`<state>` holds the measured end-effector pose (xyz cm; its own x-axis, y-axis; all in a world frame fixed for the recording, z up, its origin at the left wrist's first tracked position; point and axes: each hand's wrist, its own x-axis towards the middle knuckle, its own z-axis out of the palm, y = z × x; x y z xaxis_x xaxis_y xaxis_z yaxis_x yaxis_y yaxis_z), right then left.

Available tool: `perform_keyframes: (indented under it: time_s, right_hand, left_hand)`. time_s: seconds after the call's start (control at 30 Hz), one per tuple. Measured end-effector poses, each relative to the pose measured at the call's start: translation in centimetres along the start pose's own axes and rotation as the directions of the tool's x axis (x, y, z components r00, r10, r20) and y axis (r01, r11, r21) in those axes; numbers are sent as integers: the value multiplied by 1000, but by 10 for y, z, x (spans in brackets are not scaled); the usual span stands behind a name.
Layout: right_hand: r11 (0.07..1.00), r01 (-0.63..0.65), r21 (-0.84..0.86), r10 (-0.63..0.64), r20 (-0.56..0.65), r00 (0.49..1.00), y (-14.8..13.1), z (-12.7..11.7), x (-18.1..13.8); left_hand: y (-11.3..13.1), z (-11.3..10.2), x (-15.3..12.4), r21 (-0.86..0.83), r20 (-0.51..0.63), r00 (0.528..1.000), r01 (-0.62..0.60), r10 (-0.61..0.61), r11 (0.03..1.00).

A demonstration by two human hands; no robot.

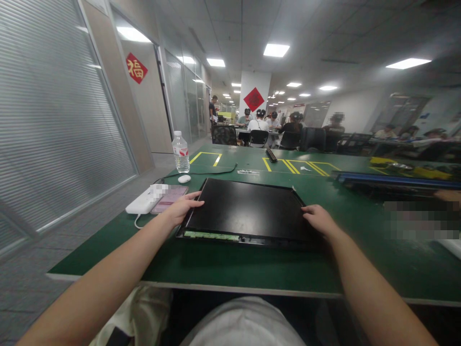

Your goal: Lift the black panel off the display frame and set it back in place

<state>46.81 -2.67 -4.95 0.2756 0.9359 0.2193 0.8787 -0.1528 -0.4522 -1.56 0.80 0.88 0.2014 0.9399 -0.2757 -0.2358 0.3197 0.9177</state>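
Note:
A black LCD screen panel [248, 206] lies in front of me over the green table, its glossy face up. Along its near edge a green circuit board strip [212, 236] is exposed. My left hand [183, 207] grips the panel's left edge, thumb on the face and the other fingers partly hidden at the side. On the opposite side my right hand [319, 218] pinches the right edge, with its fingertips at the frame. Whether the panel rests fully on the table or is slightly raised, I cannot tell.
Left of the panel are a phone [169, 199], a white power bank [144, 202], a white oval case [184, 179] and a water bottle [181, 153]. A black strip-like part [271, 155] lies farther back. At right is a long dark bar [392, 180] near another person's hand [448, 196].

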Motion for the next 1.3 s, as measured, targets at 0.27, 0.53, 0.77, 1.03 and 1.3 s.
perform_keyframes:
  time_s: [0.27,0.53,0.77,1.03,1.3]
  right_hand:
    - [1000,-14,0,14,-9,1000,4,4,2]
    - [1000,-19,10,19,-25,999,7,8,5]
    - [994,-67,89,69,-12,998,6,5,4]
    - [968,-132,216,132,15,991,-1,-1,1]
    - [906,-219,361,261,-69,963,-9,-7,-4]
  left_hand:
    - [-3,0,0,-32,-23,999,-47,47,998]
    - [-3,1,-1,-66,29,993,-113,115,991]
    - [-1,5,-6,-52,34,984,-173,175,984]
    - [3,11,-15,-72,124,964,-227,234,971]
    - [3,12,-14,-95,160,928,-323,335,942]
